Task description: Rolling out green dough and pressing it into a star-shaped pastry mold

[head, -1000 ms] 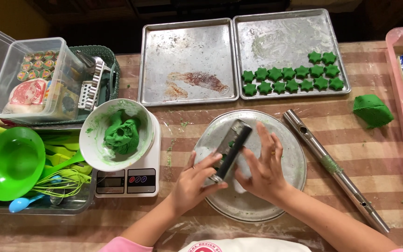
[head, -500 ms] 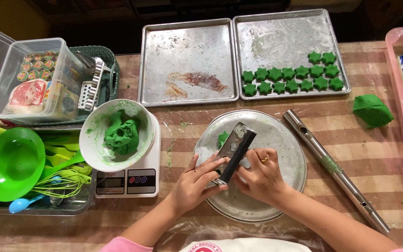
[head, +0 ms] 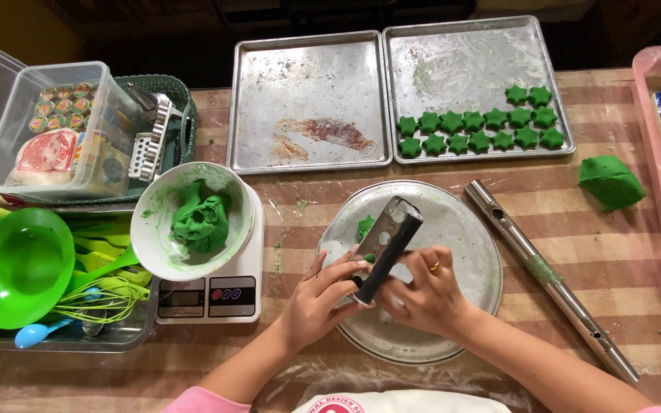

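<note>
Over a round metal plate (head: pixel 468 306), a metal mould (head: pixel 386 246) is gripped by the left hand (head: pixel 317 300), fingers curled, and the right hand (head: pixel 421 294), fingers pinched. Beyond, a bowl (head: pixel 159 239) of green dough (head: pixel 202 218) is set on a scale (head: pixel 210 294); farther, green stars (head: pixel 477 128) are lined on a tray (head: pixel 468 53).

green star cookies (head: pixel 483 128) on silver tray (head: pixel 453 61), green dough (head: pixel 200 218) in white bowl (head: pixel 158 237), brown-and-cream striped tablecloth (head: pixel 636 260)

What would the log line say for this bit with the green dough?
left hand: holds metal mold bar | right hand: on bar's lower end | below: round tray | nearby: dough bowl
</note>
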